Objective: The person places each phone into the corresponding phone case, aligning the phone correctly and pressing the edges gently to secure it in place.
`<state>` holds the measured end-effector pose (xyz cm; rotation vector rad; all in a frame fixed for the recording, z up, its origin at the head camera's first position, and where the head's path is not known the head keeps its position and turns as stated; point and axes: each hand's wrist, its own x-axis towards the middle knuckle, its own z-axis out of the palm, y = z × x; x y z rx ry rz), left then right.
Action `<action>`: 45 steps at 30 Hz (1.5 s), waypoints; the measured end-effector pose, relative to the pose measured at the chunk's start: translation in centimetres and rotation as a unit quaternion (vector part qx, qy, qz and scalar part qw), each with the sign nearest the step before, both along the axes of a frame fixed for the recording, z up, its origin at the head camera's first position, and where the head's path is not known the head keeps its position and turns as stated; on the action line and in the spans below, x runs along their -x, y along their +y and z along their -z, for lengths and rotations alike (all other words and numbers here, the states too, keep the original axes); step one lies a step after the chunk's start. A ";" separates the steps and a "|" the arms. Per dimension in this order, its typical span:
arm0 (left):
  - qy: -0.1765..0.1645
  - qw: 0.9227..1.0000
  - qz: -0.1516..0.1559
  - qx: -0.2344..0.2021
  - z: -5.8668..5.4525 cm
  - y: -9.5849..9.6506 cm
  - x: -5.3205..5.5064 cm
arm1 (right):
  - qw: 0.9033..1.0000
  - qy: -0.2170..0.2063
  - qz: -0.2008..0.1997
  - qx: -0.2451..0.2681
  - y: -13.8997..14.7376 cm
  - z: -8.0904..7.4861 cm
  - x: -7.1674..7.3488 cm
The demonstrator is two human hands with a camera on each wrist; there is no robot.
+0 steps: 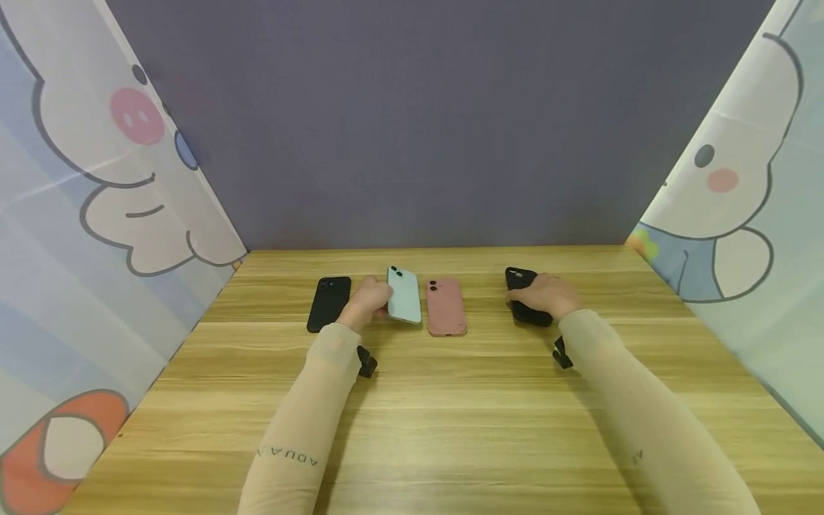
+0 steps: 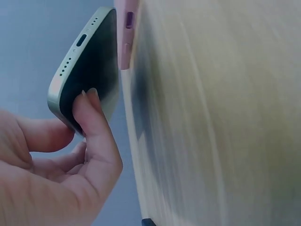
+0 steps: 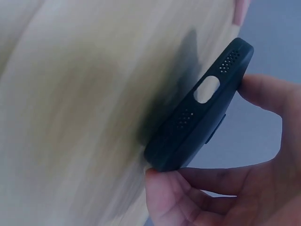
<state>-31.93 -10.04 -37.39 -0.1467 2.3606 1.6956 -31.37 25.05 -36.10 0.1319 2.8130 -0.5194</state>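
Note:
In the head view my left hand (image 1: 370, 295) pinches a pale mint smartphone (image 1: 404, 297) by its left edge. In the left wrist view this smartphone (image 2: 84, 61) is tilted, its dark screen facing the table and the thumb and fingers on one side edge. My right hand (image 1: 547, 293) grips a black phone case (image 1: 533, 315) across its sides. Light shows through the port cutout of the case (image 3: 188, 127) in the right wrist view, and it tilts over the table. A pink phone (image 1: 445, 307) lies just right of the mint one.
A black phone or case (image 1: 330, 304) lies left of my left hand. The wooden table (image 1: 438, 415) meets a grey panel (image 1: 412, 129) at the back. Cartoon-printed curtains (image 1: 129, 214) hang at both sides. A black wrist device (image 1: 367, 362) sits at the left cuff.

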 end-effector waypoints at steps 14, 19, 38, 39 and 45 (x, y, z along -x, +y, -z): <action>0.007 1.000 0.001 -0.029 -0.4 0.3 -0.2 | 0.993 0.028 -0.016 0.113 -3.0 -0.5 -0.8; 0.016 0.999 0.004 -0.027 -0.4 0.4 -0.2 | 0.992 0.039 -0.020 0.121 -4.0 -0.5 -1.1; 0.010 0.998 -0.003 -0.062 0.5 0.9 -1.1 | 0.987 0.062 -0.021 0.146 -7.4 -0.6 -1.7; 0.011 0.998 -0.002 -0.065 0.5 0.9 -1.1 | 0.986 0.061 -0.021 0.151 -7.4 -0.6 -1.7; 0.011 0.997 -0.008 -0.080 0.5 1.2 -1.1 | 0.983 0.057 -0.019 0.173 -7.8 -0.8 -1.8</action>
